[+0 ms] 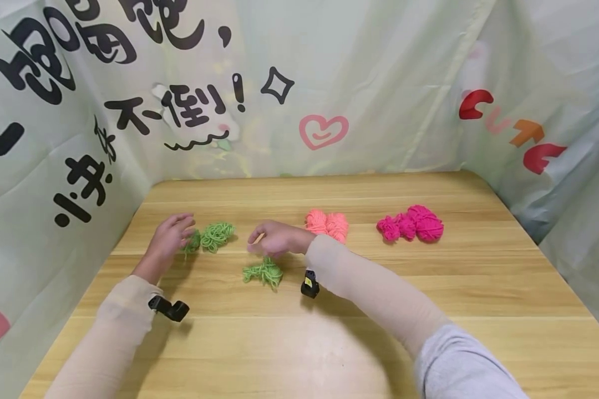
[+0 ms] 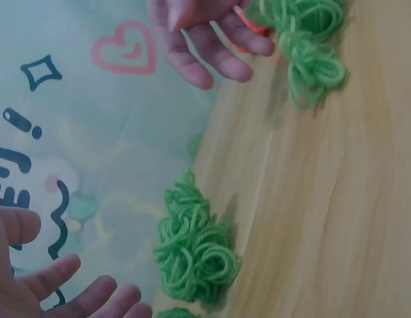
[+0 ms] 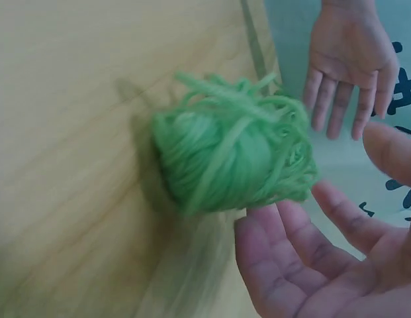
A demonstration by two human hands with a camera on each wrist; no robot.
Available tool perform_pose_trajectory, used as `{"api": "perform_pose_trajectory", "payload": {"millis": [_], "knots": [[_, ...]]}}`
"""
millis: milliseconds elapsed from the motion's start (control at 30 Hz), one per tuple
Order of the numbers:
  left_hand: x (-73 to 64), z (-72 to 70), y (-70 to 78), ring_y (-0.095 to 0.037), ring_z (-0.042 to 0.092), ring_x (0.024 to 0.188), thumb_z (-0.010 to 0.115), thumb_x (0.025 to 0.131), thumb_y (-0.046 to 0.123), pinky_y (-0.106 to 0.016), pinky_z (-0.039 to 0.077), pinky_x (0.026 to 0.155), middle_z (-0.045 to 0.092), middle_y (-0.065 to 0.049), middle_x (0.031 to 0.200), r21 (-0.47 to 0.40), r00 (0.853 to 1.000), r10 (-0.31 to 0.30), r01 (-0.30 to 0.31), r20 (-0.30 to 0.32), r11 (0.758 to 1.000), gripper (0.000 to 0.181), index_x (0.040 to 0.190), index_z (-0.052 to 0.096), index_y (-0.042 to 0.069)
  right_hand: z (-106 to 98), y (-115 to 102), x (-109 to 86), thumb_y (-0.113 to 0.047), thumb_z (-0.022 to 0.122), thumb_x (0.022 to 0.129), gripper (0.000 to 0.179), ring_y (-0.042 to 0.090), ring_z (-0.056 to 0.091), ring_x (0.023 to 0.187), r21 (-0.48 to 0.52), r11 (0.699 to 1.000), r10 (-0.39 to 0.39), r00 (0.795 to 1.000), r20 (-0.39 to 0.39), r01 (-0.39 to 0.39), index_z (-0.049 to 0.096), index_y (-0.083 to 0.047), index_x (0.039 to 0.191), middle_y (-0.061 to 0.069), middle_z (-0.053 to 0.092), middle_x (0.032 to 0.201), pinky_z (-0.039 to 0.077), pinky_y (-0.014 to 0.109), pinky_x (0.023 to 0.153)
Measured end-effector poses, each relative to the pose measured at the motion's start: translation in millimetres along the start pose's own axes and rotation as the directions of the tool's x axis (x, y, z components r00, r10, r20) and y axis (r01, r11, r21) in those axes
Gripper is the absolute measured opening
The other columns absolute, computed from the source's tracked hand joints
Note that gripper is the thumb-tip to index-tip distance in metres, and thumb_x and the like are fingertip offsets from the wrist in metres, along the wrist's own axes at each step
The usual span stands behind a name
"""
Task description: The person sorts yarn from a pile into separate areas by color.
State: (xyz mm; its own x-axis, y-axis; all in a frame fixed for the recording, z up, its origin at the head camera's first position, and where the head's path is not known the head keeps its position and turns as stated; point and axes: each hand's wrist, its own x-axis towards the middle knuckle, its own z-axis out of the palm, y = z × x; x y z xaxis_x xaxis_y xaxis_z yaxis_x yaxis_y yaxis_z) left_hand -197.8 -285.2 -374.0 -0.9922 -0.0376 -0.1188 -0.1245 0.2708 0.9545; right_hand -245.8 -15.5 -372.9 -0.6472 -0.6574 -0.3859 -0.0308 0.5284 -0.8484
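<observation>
My left hand (image 1: pixel 169 242) hovers at the left beside a loosely looped green yarn bundle (image 1: pixel 217 237), its fingers relaxed and partly covering a smaller green clump (image 1: pixel 193 244). In the left wrist view, the looped green yarn (image 2: pixel 195 252) lies just right of the left hand's fingers (image 2: pixel 99 298), with a gap between. My right hand (image 1: pixel 277 239) is over the middle of the table, just behind another green yarn bundle (image 1: pixel 263 272). Seen from the right wrist, its fingers and thumb are spread next to that wound green yarn (image 3: pixel 225 152); whether a fingertip touches it I cannot tell.
Behind the right forearm lies a coral yarn bundle (image 1: pixel 326 224), partly hidden by it. A magenta yarn bundle (image 1: pixel 414 223) sits farther right on the wooden table (image 1: pixel 479 277). Printed cloth (image 1: pixel 379 66) hangs along the table's back and sides.
</observation>
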Motion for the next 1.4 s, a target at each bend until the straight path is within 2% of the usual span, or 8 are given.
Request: {"api": "perform_pose_trajectory", "payload": {"millis": [133,233,367,567,867,1233,1400], "knots": [[-1.0,3.8,2.4,-0.042,0.029,0.137,0.034,0.106,0.036,-0.05,0.028,0.113,0.023,-0.029,0.152,-0.01,0.999,-0.011,0.011,0.05,1.0,0.062,0.151,0.018,-0.003,0.4,4.9,-2.7,-0.025,0.071,0.091,0.04,0.016,0.057,0.084,-0.019,0.999,0.041,0.997,0.064,-0.04,0.058,-0.009,0.125,0.005,0.062,0.109,0.053,0.033,0.07],[-1.4,5.6,1.5,-0.041,0.03,0.137,0.034,0.106,0.036,-0.05,0.028,0.112,0.023,-0.029,0.152,-0.003,0.998,-0.006,0.006,0.059,1.0,0.062,0.151,0.018,-0.003,1.3,8.6,-4.4,-0.022,0.074,0.088,0.046,0.02,0.06,0.095,-0.006,0.998,0.064,0.991,0.117,-0.064,0.056,-0.008,0.128,0.004,0.063,0.108,0.055,0.037,0.075],[-1.8,5.1,-2.0,-0.042,0.031,0.137,0.034,0.106,0.037,-0.051,0.029,0.112,0.024,-0.03,0.151,0.004,0.999,0.002,-0.002,0.049,1.0,0.062,0.151,0.018,-0.004,3.6,13.4,-6.0,-0.017,0.078,0.084,0.046,0.021,0.063,0.084,-0.023,0.996,0.088,0.984,0.153,-0.086,0.057,-0.009,0.124,0.005,0.066,0.098,0.056,0.036,0.07],[-2.7,0.7,-5.4,-0.044,0.031,0.136,0.033,0.106,0.039,-0.052,0.029,0.112,0.024,-0.03,0.151,0.015,0.999,0.004,-0.004,0.034,1.0,0.063,0.151,0.018,-0.004,7.9,17.0,-7.9,-0.013,0.082,0.079,0.036,0.014,0.057,0.066,-0.109,0.99,0.107,0.986,0.129,-0.093,0.062,-0.013,0.109,0.003,0.062,0.084,0.052,0.029,0.059],[-2.9,-7.0,-9.8,-0.043,0.032,0.135,0.031,0.105,0.043,-0.051,0.032,0.11,0.025,-0.03,0.15,-0.003,1.0,-0.007,0.007,-0.003,1.0,0.067,0.15,0.019,-0.004,11.4,16.0,-6.6,-0.01,0.08,0.081,0.027,0.013,0.058,0.067,-0.194,0.978,0.093,0.99,0.104,-0.071,0.064,-0.012,0.103,0.005,0.06,0.092,0.056,0.03,0.061],[-4.7,-13.9,-13.6,-0.043,0.035,0.133,0.032,0.104,0.045,-0.047,0.04,0.105,0.027,-0.029,0.15,0.033,0.999,-0.002,0.004,-0.054,0.999,0.066,0.151,0.022,-0.001,8.8,14.9,-5.9,-0.001,0.073,0.082,0.021,0.015,0.059,0.069,-0.147,0.987,0.074,0.993,0.091,-0.06,0.066,-0.008,0.101,0.007,0.063,0.095,0.058,0.038,0.07],[-5.2,-15.7,-15.2,-0.042,0.031,0.136,0.033,0.103,0.048,-0.051,0.035,0.108,0.029,-0.028,0.15,0.067,0.996,0.005,0.001,-0.089,0.998,0.069,0.15,0.024,-0.003,6.3,15.5,-4.5,0.0,0.07,0.083,0.02,0.014,0.057,0.073,-0.092,0.994,0.068,0.995,0.078,-0.061,0.067,-0.005,0.102,0.005,0.061,0.097,0.058,0.034,0.069]]}}
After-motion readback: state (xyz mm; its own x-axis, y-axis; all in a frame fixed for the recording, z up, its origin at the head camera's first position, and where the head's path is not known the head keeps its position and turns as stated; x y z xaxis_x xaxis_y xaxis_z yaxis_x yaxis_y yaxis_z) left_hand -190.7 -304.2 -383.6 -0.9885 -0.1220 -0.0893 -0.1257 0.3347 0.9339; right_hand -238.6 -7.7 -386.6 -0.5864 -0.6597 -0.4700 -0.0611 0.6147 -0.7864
